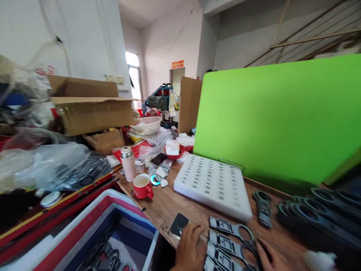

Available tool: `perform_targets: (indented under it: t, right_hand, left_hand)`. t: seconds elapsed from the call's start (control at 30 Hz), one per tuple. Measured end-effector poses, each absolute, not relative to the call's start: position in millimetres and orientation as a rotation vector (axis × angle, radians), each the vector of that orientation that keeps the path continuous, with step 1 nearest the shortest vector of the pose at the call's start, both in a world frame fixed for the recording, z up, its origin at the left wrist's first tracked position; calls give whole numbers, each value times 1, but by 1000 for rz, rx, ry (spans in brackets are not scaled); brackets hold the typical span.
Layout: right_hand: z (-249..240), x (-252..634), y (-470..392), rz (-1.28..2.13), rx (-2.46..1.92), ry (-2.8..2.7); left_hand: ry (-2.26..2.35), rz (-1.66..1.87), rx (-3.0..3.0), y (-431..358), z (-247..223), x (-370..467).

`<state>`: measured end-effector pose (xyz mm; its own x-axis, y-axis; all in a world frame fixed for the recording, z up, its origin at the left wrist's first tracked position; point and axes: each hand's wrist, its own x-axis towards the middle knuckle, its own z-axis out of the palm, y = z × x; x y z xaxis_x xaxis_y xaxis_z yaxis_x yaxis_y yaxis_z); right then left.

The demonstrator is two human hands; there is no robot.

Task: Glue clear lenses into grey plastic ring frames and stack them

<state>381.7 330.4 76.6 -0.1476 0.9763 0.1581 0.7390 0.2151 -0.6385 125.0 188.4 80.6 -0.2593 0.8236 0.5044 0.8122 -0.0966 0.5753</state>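
Several flat black ring-ended parts (225, 244) lie overlapped in a row on the wooden table at the bottom of the view. My left hand (190, 246) is beside their squared ends, its fingers curled and close together; whatever may be under the fingertips is hidden. At the ring ends, my right hand (269, 258) has its fingers bent against one part, and the frame's lower edge cuts it off. A dark rounded-corner plate (179, 224) lies just beyond my left hand. One more black part (263, 209) lies apart, further right.
A white foam block (213, 184) with rows of small metal pieces stands behind the parts. Black parts (318, 214) are piled at right, before a green panel (276, 120). A red mug (142, 186) and pink flask (128, 163) stand left. A striped-lined bin (109, 194) holds more parts.
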Motion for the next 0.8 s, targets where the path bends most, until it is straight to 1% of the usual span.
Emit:
perform_targets:
  t: [0.13,0.27,0.43,0.63,0.8]
  right_hand:
    - [97,371,315,511,-1517,-1977]
    - [98,371,316,492,-1587,-1945]
    - [91,373,315,475,-1598,-1916]
    - [89,374,316,475,-1595,-1901]
    - [100,372,313,418,-1550,-1880]
  left_hand:
    - [2062,1208,1797,189,84,125]
    - [1947,1155,1781,200,79,121]
    - [1827,1096,1948,213,84,121]
    - [1608,968,2159,239,97,142]
    - [1581,866,2233,246,97,150]
